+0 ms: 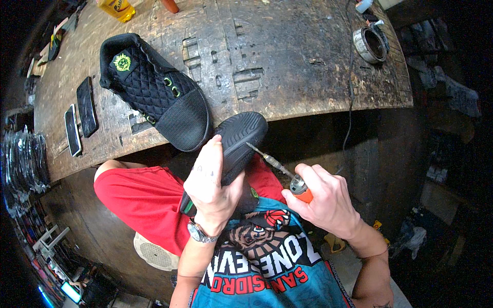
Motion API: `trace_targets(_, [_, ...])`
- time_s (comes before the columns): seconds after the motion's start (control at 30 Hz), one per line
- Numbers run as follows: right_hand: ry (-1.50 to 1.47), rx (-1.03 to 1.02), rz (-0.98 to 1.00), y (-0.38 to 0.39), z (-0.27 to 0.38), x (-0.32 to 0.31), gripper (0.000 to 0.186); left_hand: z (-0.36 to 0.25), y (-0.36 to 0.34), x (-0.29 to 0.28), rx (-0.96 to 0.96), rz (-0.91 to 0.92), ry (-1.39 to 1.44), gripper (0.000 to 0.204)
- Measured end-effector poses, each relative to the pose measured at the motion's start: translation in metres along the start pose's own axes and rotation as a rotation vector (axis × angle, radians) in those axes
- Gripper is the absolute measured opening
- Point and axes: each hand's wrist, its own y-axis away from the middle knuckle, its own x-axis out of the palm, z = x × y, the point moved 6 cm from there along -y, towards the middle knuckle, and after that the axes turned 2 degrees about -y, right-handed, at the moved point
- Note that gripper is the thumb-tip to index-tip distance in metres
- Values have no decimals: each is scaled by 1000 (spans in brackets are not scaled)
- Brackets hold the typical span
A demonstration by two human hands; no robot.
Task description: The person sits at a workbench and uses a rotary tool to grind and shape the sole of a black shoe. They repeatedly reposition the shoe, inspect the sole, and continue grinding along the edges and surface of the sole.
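My left hand [208, 177] is wrapped round a black shoe [239, 146], held over my lap at the table's edge. The shoe's ridged sole faces upward at the toe, and my fingers hide much of its middle. In my right hand [323, 197] is an orange-handled tool [280, 165] with a round metal collar and a thin, pointed metal shaft. Its tip lies at the shoe's side, close to the sole edge; whether it touches I cannot tell. On the table sits a second black shoe [159, 97], quilted, with green eyelets and a green emblem.
The worn wooden table [292, 66] has gouges in its top. Two phones, one black [87, 107] and one white-edged [73, 130], lie at its left. A yellow bottle [118, 9] stands at the back, a tape roll [370, 45] at the right. A dark cord [351, 77] hangs over the edge.
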Motion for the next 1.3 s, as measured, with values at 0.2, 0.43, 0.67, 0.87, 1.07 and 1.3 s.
trace_targets(0.2, [9, 36, 19, 1, -1, -2, 42, 0, -1, -1, -21, 10, 0, 67])
trace_targets(0.43, [-15, 37, 22, 2, -2, 4, 42, 1, -4, -2, -45, 17, -2, 65])
trace_targets(0.67, [-62, 24, -17, 3, -3, 8, 41, 2, -5, -4, -66, 26, 7, 64])
trace_targets(0.87, [-66, -5, -44, 2, -3, 11, 41, 3, -6, -3, -78, 26, 12, 63])
trace_targets(1.07, [-73, 49, -10, 0, -1, 7, 40, 2, -7, -4, -79, 33, 16, 63])
trace_targets(1.3, [-50, 35, 8, -6, 6, 1, 40, 0, -6, -4, -42, 31, 4, 64])
